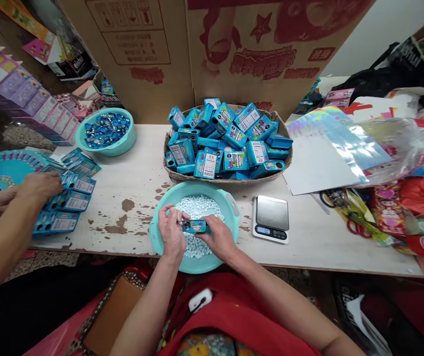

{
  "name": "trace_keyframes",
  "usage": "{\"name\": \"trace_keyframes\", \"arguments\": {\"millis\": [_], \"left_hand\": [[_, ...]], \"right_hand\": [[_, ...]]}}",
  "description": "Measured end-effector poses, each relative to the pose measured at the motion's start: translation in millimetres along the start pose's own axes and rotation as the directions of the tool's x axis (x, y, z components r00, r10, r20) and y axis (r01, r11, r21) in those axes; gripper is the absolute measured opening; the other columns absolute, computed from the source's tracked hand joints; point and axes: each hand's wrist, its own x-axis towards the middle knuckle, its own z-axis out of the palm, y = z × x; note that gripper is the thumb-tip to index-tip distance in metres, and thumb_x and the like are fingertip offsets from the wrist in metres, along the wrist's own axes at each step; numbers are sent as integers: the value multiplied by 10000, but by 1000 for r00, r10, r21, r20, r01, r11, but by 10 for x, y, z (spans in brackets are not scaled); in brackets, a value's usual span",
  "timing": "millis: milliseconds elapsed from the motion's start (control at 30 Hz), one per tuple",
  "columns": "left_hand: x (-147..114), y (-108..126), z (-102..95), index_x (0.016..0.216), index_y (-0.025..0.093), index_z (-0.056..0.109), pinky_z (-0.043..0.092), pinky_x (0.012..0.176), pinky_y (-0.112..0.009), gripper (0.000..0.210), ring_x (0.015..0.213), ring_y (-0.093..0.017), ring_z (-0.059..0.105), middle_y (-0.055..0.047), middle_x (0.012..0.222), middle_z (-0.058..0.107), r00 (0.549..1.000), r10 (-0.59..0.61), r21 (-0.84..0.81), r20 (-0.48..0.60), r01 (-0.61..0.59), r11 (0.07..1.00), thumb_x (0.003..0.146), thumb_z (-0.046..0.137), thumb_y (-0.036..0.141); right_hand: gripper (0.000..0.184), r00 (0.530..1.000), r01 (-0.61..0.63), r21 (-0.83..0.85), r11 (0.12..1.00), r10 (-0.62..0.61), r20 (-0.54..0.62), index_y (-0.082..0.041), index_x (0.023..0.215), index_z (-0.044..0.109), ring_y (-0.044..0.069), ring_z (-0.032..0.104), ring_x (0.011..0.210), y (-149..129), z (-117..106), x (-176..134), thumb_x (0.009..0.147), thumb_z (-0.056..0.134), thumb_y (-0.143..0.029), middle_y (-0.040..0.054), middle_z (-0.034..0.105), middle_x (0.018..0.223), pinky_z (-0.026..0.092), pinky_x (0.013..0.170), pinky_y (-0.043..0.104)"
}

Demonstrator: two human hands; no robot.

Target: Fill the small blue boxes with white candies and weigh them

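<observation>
Above a turquoise basin point(155, 232) of small white candies point(200, 202), my right hand point(219, 238) grips a small blue candy box point(196, 226) by its right end. The box lies on its side, with a dark round hole at its left end. My left hand point(172, 230) is closed beside that hole, fingers curled, with a few white candies seemingly at the fingertips. Whether the left fingers also touch the box is hard to make out. Behind the basin stands a cardboard tray point(230, 179) heaped with similar blue boxes point(206, 164).
A digital scale point(272, 212) sits right of the basin. Further right lie white sheets point(323, 165), plastic bags and scissors point(360, 228). At left, a co-worker's hands point(41, 188) handle rows of blue boxes point(72, 201), near a bowl point(106, 149) of blue caps. A large carton point(215, 54) rises behind.
</observation>
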Motion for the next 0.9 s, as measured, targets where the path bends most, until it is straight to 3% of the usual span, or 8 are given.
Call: {"name": "trace_keyframes", "arguments": {"millis": [433, 533, 600, 633, 733, 800, 833, 900], "left_hand": [[90, 53, -83, 945, 213, 470, 458, 600, -254, 185, 490, -77, 413, 80, 564, 368, 999, -17, -50, 31, 18, 999, 824, 588, 287], [153, 81, -242, 974, 225, 489, 471, 619, -279, 203, 526, -101, 459, 65, 593, 411, 1000, 15, 106, -3, -15, 994, 822, 570, 332], [168, 82, -382, 1001, 226, 539, 481, 754, -349, 261, 728, -162, 566, 1, 743, 549, 998, 44, 399, 36, -55, 916, 773, 621, 323], [157, 81, -441, 1025, 226, 567, 453, 853, -392, 316, 897, -207, 577, -45, 891, 600, 993, 60, 550, 98, -105, 829, 731, 660, 297], [68, 100, -517, 1159, 249, 577, 306, 1039, -428, 527, 1237, -275, 419, -93, 1287, 514, 922, 29, 741, 387, -330, 585, 652, 703, 186], [15, 161, -497, 1182, 269, 563, 364, 986, -385, 530, 1169, -256, 489, -75, 1254, 550, 864, -49, 726, 501, -389, 567, 675, 675, 159], [11, 214, -489, 1147, 270, 578, 413, 912, -350, 488, 1065, -238, 553, -62, 1167, 600, 862, -63, 728, 503, -383, 569, 681, 676, 164], [81, 358, -531, 1039, 263, 604, 449, 743, -285, 415, 827, -196, 596, -28, 952, 645, 921, 21, 763, 389, -335, 553, 648, 727, 196]], "right_hand": [[307, 998, -54, 99, 994, 56, -16, -193, 1019, 589, 225, 571, 901, 4, 64, 83, 749, 717, -265, 58, 620, 963, 454, 783, 335], [285, 996, -62, 212, 975, 73, -42, -198, 1019, 587, 221, 580, 920, 46, -48, 49, 767, 698, -270, 52, 621, 981, 460, 802, 335], [296, 990, -70, 271, 960, 99, -98, -201, 1039, 577, 224, 580, 937, 85, -125, 17, 779, 684, -294, 55, 615, 1004, 465, 814, 342], [303, 985, -69, 279, 958, 109, -131, -203, 1048, 573, 229, 578, 949, 97, -150, 7, 784, 679, -308, 59, 611, 1014, 465, 822, 351], [284, 987, -17, 272, 962, 59, -149, -211, 1051, 578, 240, 570, 978, 48, -147, 19, 802, 662, -318, 63, 605, 1014, 462, 854, 379], [270, 995, 38, 315, 948, -5, -105, -223, 1067, 575, 230, 567, 990, -62, -109, 50, 823, 643, -315, 60, 599, 1025, 468, 870, 380], [307, 995, 55, 354, 934, -22, -95, -228, 1111, 554, 226, 561, 1014, -125, -96, 65, 830, 636, -319, 66, 586, 1067, 476, 875, 376], [454, 993, 64, 419, 906, -15, -120, -237, 1244, 462, 224, 526, 1099, -217, -107, 83, 834, 632, -333, 90, 522, 1205, 489, 893, 371]]}}
